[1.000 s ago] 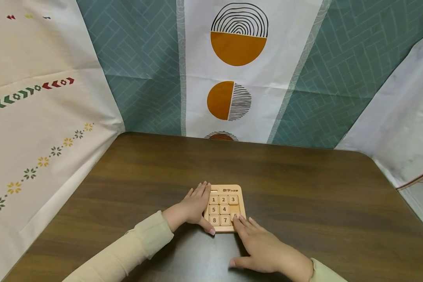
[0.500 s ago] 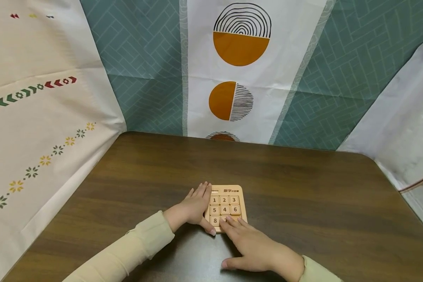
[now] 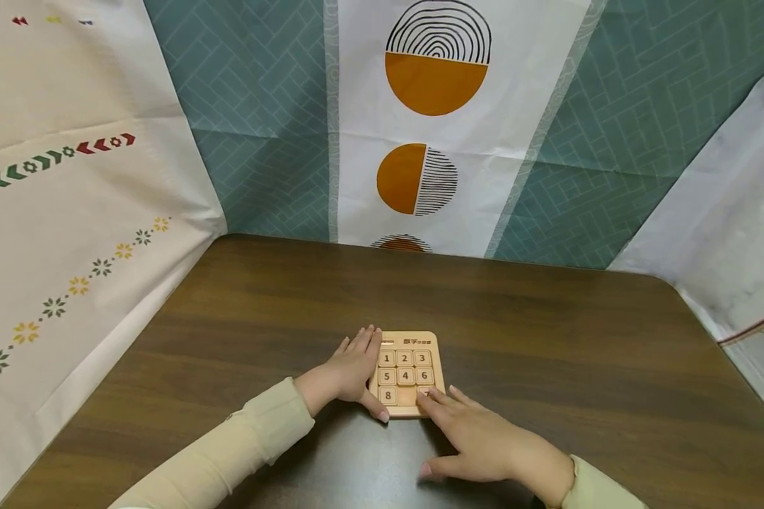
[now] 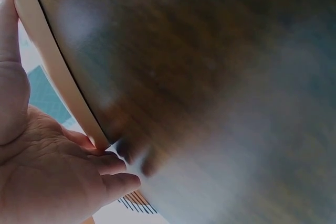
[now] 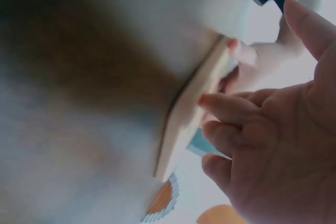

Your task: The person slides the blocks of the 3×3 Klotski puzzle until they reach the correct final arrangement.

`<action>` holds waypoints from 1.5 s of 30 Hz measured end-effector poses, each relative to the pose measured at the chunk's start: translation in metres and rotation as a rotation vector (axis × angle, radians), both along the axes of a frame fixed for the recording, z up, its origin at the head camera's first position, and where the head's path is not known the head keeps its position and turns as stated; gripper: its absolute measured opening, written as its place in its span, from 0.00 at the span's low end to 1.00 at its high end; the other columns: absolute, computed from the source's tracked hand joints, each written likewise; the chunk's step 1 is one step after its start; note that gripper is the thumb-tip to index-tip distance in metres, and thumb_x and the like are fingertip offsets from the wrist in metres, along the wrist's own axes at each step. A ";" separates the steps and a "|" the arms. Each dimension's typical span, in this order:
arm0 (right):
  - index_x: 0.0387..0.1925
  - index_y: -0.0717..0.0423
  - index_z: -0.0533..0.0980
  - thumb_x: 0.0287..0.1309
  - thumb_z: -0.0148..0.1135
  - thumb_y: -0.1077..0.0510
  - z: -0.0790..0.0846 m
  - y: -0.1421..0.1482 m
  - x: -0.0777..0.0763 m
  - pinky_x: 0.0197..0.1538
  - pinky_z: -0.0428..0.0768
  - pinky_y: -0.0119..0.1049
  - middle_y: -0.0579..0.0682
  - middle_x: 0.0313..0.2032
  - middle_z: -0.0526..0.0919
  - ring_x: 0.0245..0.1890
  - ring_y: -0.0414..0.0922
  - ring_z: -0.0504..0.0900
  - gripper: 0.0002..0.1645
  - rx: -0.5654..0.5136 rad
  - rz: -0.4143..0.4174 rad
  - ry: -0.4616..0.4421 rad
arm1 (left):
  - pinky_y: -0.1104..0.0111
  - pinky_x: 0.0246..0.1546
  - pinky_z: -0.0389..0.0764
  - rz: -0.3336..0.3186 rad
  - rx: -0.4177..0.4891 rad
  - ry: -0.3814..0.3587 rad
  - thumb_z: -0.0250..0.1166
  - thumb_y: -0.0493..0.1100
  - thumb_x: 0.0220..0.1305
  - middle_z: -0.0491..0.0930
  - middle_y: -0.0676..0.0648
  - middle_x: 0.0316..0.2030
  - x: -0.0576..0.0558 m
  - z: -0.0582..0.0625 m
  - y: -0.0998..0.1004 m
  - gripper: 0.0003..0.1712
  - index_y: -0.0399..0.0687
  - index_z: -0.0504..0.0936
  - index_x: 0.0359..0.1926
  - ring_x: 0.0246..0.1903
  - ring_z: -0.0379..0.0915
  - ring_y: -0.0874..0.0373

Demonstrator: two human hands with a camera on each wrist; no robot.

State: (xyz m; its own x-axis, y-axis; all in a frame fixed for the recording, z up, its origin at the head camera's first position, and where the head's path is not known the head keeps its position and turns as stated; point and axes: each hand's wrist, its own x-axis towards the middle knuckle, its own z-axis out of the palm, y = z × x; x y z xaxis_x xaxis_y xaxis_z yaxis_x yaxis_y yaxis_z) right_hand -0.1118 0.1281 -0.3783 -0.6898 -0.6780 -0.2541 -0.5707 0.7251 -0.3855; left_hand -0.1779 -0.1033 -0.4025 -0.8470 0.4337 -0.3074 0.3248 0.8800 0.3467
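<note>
A light wooden sliding number puzzle (image 3: 407, 339) lies flat on the table in the head view. Its rows read 1 2 3, then 5 4 6, then 8, a gap and 7. My left hand (image 3: 351, 373) braces the puzzle's left side, fingers straight along the edge and thumb at the near-left corner. The left wrist view shows that hand (image 4: 52, 166) spanning the board's side (image 4: 65, 80). My right hand (image 3: 474, 437) has its index fingertip on the 7 tile (image 3: 427, 391), partly covering it. In the right wrist view, that hand's (image 5: 278, 129) other fingers extend loosely.
A dark brown wooden table (image 3: 547, 332) surrounds the puzzle on all sides. Behind it hangs a teal and white patterned cloth (image 3: 261, 141); a white cloth with printed motifs (image 3: 70, 233) lines the left, and another pale cloth (image 3: 732, 233) the right.
The 6 tile has moved up into the middle row. My right index finger has slid the 7 tile rightward from bottom middle to bottom right. The left hand stays in place.
</note>
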 end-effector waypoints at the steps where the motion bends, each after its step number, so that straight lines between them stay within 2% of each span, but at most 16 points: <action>1: 0.71 0.60 0.55 0.55 0.57 0.29 0.001 -0.001 -0.002 0.70 0.54 0.54 0.58 0.70 0.59 0.72 0.53 0.54 0.55 -0.016 0.004 0.005 | 0.50 0.71 0.45 0.000 -0.001 0.003 0.77 0.68 0.32 0.38 0.35 0.74 0.000 -0.001 0.000 0.80 0.35 0.39 0.74 0.74 0.34 0.44; 4: 0.71 0.63 0.55 0.56 0.57 0.31 0.000 -0.008 -0.010 0.70 0.54 0.54 0.60 0.70 0.58 0.72 0.54 0.54 0.55 -0.039 0.001 0.016 | 0.50 0.71 0.45 -0.004 0.000 0.011 0.77 0.68 0.31 0.38 0.34 0.74 0.000 -0.003 0.001 0.80 0.34 0.40 0.74 0.74 0.34 0.43; 9: 0.71 0.64 0.53 0.56 0.56 0.30 -0.007 -0.021 -0.020 0.71 0.52 0.53 0.60 0.71 0.56 0.72 0.55 0.51 0.56 -0.001 -0.011 0.005 | 0.49 0.71 0.45 -0.010 -0.003 0.013 0.77 0.68 0.31 0.39 0.35 0.74 0.000 -0.004 0.002 0.80 0.34 0.40 0.73 0.74 0.35 0.43; 14: 0.72 0.62 0.54 0.54 0.56 0.29 -0.004 -0.022 -0.015 0.70 0.55 0.55 0.58 0.71 0.56 0.72 0.58 0.52 0.57 0.005 -0.033 -0.028 | 0.50 0.71 0.45 -0.009 -0.015 0.015 0.77 0.68 0.32 0.39 0.35 0.74 -0.002 -0.002 0.002 0.80 0.34 0.40 0.74 0.74 0.34 0.44; 21: 0.72 0.61 0.53 0.53 0.54 0.26 -0.001 -0.019 -0.001 0.68 0.57 0.57 0.58 0.72 0.56 0.71 0.59 0.53 0.58 0.002 -0.014 -0.056 | 0.50 0.71 0.45 0.003 -0.012 0.014 0.77 0.68 0.31 0.38 0.35 0.74 -0.002 -0.003 -0.001 0.80 0.34 0.40 0.73 0.74 0.34 0.44; 30: 0.71 0.67 0.52 0.56 0.56 0.30 -0.011 -0.010 -0.013 0.71 0.51 0.52 0.61 0.71 0.53 0.73 0.54 0.50 0.58 -0.035 -0.114 -0.034 | 0.51 0.71 0.44 0.002 -0.010 -0.006 0.76 0.69 0.31 0.37 0.36 0.74 -0.002 -0.007 0.000 0.81 0.35 0.39 0.74 0.74 0.33 0.45; 40: 0.71 0.65 0.52 0.55 0.55 0.28 -0.004 -0.025 -0.016 0.70 0.55 0.55 0.61 0.71 0.54 0.72 0.59 0.51 0.58 -0.054 -0.079 -0.057 | 0.50 0.71 0.45 0.001 -0.008 0.010 0.77 0.69 0.31 0.38 0.35 0.74 -0.003 -0.003 0.000 0.80 0.34 0.39 0.74 0.74 0.33 0.44; 45: 0.72 0.64 0.51 0.56 0.54 0.28 -0.004 -0.028 -0.015 0.70 0.54 0.54 0.61 0.72 0.52 0.72 0.58 0.50 0.58 -0.066 -0.065 -0.068 | 0.50 0.71 0.45 0.001 -0.009 0.014 0.77 0.68 0.31 0.39 0.35 0.74 0.000 0.000 0.001 0.80 0.34 0.40 0.74 0.74 0.34 0.44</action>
